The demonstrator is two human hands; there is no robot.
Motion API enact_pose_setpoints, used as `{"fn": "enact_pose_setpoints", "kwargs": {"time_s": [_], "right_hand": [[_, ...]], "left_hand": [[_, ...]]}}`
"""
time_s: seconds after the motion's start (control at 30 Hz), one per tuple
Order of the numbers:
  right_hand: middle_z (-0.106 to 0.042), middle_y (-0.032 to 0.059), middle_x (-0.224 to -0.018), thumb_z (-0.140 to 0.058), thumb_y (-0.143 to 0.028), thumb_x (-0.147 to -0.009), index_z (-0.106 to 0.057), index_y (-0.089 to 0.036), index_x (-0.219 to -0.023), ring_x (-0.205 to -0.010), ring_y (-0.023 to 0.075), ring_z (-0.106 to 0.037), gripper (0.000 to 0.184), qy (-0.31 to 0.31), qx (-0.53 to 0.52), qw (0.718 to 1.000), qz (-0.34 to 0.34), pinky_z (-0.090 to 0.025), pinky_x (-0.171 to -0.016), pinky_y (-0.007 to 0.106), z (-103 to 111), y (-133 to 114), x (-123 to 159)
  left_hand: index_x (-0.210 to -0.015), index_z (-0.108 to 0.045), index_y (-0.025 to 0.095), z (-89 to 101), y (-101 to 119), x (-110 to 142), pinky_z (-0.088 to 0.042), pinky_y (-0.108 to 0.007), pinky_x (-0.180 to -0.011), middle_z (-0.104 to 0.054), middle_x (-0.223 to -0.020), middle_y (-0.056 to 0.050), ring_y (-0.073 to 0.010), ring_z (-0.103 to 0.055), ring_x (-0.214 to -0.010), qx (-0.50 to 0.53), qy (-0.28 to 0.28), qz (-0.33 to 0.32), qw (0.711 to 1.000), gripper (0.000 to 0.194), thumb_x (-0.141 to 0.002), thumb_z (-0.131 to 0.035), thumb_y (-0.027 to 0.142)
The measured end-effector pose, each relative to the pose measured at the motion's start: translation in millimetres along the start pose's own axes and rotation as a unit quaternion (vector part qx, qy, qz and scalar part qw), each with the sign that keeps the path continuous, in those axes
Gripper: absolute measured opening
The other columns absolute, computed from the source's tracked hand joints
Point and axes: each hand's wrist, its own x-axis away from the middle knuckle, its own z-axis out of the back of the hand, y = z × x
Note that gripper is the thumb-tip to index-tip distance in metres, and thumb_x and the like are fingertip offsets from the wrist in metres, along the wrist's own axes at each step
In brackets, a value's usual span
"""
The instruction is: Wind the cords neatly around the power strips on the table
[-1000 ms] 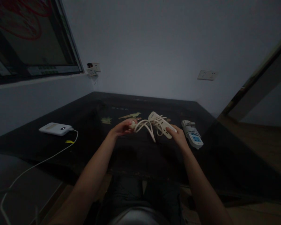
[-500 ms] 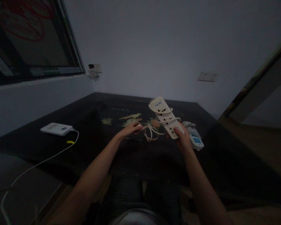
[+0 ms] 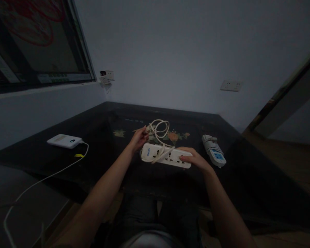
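Note:
A white power strip [image 3: 175, 159] lies nearly level in front of me, its logo end to the left. My right hand [image 3: 196, 158] is closed around its right end, thumb on the socket face. Part of the strip's white cord [image 3: 167, 128] crosses the strip, and the rest loops loosely above it. My left hand [image 3: 140, 138] is closed at the loose end of this cord, just above the strip's left end. A pale piece at the fingertips looks like the plug, though the dim light blurs it.
A second power strip [image 3: 214, 151] with blue sockets and a wrapped grey cord lies at right on the black table [image 3: 113, 113]. On the left are a white power bank-like device [image 3: 63, 141] with a cable and a yellow tag [image 3: 79, 155]. Wall sockets [image 3: 231, 85] sit behind.
The power strip has turned from steeply slanted to nearly level and moved left and down. Fewer cord turns wrap it now, and the loose loops have risen above it.

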Motion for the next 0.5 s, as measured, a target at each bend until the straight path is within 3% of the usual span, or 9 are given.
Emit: {"fn": "enact_pose_setpoints", "kwargs": {"time_s": [0.1,0.27,0.5], "right_hand": [[-0.064,0.0011,-0.077,-0.071,-0.040,-0.072,-0.069,-0.015,-0.092,-0.063,0.0127,-0.056,0.032,-0.016,0.047,0.999,-0.004,-0.044,-0.052,0.020,-0.9,-3.3,-0.9],[-0.063,0.0005,-0.076,-0.069,-0.042,-0.074,-0.068,-0.015,-0.091,-0.062,0.0124,-0.055,0.032,0.008,0.078,0.997,-0.024,-0.043,-0.052,0.020,0.2,-1.2,-3.8],[-0.060,-0.0005,-0.065,-0.066,-0.046,-0.072,-0.066,-0.015,-0.088,-0.053,0.0130,-0.053,0.035,0.089,0.082,0.991,-0.060,-0.042,-0.045,0.022,1.0,8.3,-8.6]], "left_hand": [[-0.074,-0.057,0.013,-1.1,8.6,3.0,-0.038,-0.017,-0.043,-0.055,-0.062,0.001,-0.0025,-0.037,-0.039,0.040,-0.039,0.002,0.998,0.023,-0.089,-0.057,0.030],[-0.070,-0.054,0.013,-3.5,20.8,10.4,-0.039,-0.017,-0.046,-0.050,-0.060,0.003,-0.0017,-0.033,-0.037,0.085,-0.088,-0.011,0.992,0.038,-0.098,-0.036,0.031],[-0.062,-0.052,0.014,-5.9,22.6,20.5,-0.041,-0.019,-0.048,-0.040,-0.049,0.005,-0.0036,-0.033,-0.036,0.061,-0.141,0.013,0.988,0.043,-0.095,-0.041,0.039]]}}
